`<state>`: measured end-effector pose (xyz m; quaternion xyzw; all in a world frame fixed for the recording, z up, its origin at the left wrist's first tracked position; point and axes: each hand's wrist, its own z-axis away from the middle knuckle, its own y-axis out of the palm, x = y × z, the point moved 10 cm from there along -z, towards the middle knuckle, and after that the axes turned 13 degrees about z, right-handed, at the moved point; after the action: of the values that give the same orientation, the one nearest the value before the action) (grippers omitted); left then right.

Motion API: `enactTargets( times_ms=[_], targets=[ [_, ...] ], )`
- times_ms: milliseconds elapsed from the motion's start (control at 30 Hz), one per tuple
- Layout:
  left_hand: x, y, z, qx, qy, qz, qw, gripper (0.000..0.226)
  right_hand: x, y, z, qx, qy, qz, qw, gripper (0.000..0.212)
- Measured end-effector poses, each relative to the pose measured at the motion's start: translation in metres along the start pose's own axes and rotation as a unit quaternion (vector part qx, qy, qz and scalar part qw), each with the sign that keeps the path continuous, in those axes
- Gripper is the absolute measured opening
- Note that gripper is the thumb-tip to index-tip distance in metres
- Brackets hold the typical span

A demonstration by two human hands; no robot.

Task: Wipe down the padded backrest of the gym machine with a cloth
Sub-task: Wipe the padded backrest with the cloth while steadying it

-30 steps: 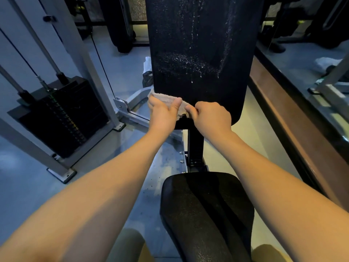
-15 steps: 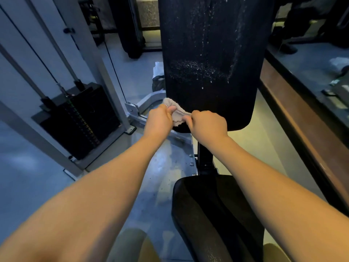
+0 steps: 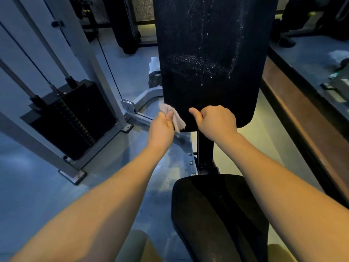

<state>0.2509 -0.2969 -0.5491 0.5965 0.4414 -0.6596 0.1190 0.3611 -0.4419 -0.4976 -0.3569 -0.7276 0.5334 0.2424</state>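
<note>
The left hand (image 3: 160, 127) is gripping the cloth (image 3: 174, 118), thumb clamped over a bunched fold, and the pale rag is sticking up out of the fist right at the lower left corner of the backrest (image 3: 207, 95). Whether the fabric is actually pressing on the pad or hanging just in front of it, I cannot tell from here. The right hand (image 3: 217, 121) is curled into a fist with the thumb poking out toward the cloth, holding nothing that I can see, and it is sitting against the bottom edge of the pad.

Now, the score so far. The band of padding just above the hands is looking dark and free of marks, so I am judging that strip as wiped, or at least never sprayed. Higher up it is a different story: a thick scatter of white droplets (image 3: 196, 61) is sitting across the middle of the pad, with thin runs trailing down from the top and one curving line down the right side. None of that is looking touched.

So I am calling this early going, with most of the backrest waiting for the cloth. Below, the black seat (image 3: 217, 214) is gleaming, and the weight stack (image 3: 71, 118) is standing off to the left.
</note>
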Motion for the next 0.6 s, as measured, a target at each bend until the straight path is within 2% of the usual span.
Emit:
enactTargets(
  times_ms=[100, 133, 233, 267, 367, 433, 533, 600],
  targets=[
    [0.035, 0.021, 0.026, 0.102, -0.052, -0.005, 0.993, 0.038, 0.0, 0.0, 0.002, -0.005, 0.003, 0.014, 1.0, 0.069],
    [0.029, 0.017, 0.026, 0.091, -0.049, 0.009, 0.995, 0.039, 0.0, 0.0, 0.003, -0.005, 0.003, 0.016, 1.0, 0.068],
    [-0.025, -0.026, 0.005, -0.065, 0.0, 0.115, 0.991, 0.041, -0.001, 0.002, 0.003, -0.003, 0.0, -0.009, 1.0, 0.069],
    [-0.048, -0.035, -0.004, -0.088, 0.03, 0.126, 0.988, 0.039, -0.002, 0.002, 0.003, -0.004, 0.001, -0.018, 1.0, 0.07],
    [-0.079, -0.025, -0.027, -0.042, 0.073, 0.079, 0.993, 0.038, -0.004, 0.002, 0.002, -0.01, -0.013, -0.035, 0.999, 0.071],
    [-0.063, -0.012, -0.029, -0.037, 0.064, 0.08, 0.994, 0.041, -0.008, 0.006, 0.0, -0.007, -0.017, -0.05, 0.999, 0.07],
    [-0.024, 0.005, -0.009, -0.046, 0.036, 0.071, 0.996, 0.034, -0.013, 0.012, -0.006, 0.011, -0.016, -0.078, 0.997, 0.072],
    [-0.005, 0.013, 0.004, -0.02, 0.003, 0.053, 0.998, 0.033, -0.013, 0.015, -0.008, 0.043, -0.018, -0.093, 0.995, 0.073]
  ],
)
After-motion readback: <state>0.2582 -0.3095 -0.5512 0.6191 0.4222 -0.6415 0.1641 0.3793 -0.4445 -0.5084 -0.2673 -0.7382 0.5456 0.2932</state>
